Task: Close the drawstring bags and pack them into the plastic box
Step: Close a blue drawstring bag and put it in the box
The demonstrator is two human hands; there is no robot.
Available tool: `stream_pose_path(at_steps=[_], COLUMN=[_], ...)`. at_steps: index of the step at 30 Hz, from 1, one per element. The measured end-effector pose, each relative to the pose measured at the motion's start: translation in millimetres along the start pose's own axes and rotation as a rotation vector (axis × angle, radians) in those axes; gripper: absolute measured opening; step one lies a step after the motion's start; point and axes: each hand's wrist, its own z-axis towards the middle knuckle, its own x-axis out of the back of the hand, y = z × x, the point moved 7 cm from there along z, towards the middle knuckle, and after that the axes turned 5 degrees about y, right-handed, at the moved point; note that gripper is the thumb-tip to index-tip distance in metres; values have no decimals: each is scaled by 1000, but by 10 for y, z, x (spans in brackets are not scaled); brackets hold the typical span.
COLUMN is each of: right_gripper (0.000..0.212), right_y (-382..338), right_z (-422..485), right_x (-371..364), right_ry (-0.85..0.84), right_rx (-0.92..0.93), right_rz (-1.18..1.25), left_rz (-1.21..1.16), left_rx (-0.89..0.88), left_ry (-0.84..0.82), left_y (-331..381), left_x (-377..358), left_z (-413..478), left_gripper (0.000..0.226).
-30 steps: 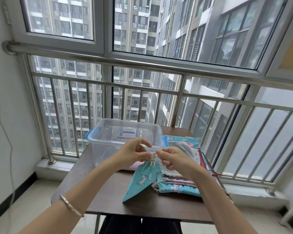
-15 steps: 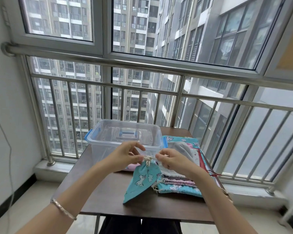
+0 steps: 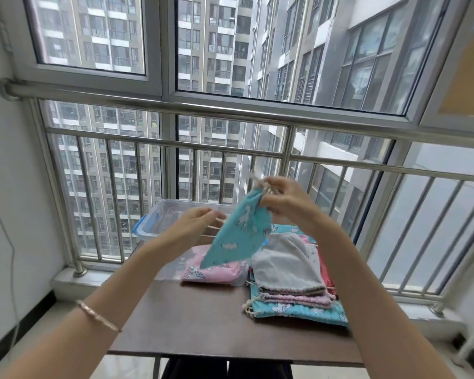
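The work was somewhere in its early or middle part, as far as I could judge. The person held one turquoise drawstring bag (image 3: 241,236) up in the air, above the table (image 3: 203,324) and just in front of the clear plastic box (image 3: 153,222). The right hand (image 3: 285,201) had its grip clamped on the gathered neck of this bag, where the drawstring (image 3: 266,188) came out. The left hand (image 3: 195,222) was lower and to the left, and its fingers appeared to pinch the thin cords that ran toward the bag. The neck looked drawn tight, so I think this bag was closed or almost closed, but it was not yet in the box.

One pink bag (image 3: 214,272) lay at the near right corner of the box. It seemed to be inside, seen through the clear wall, though I could not be sure.

To the right of the box a stack of bags lay flat on the table, with a grey bag (image 3: 285,263) on top, some pink ones under it and a turquoise one at the bottom. Their mouths looked wide and not gathered. So most of the task remained: to put in the bag in hand, then to close and pack the whole stack.
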Motion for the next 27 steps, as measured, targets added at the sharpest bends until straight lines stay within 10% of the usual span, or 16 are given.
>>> stream_pose_path(at_steps=[9,15,23,27], right_gripper=[20,16,15,27], right_y=[-89,691,1234,1510], right_z=[498,775,991,943], right_x=[195,-104,-817,-954], right_ry=[-5,-254,-590,-760], right_rx=[16,-197,-232,-404], right_rz=[-52,-599,-1144,-1261], left_rz=[-314,281,1182,1115], left_rx=[306,236,324,603], left_ry=[-116,36,-195,-348], left_y=[161,-100,-721,-977], left_x=[267,623,423,428], left_z=[450,885,1191,1123], left_gripper=[38,26,35,34])
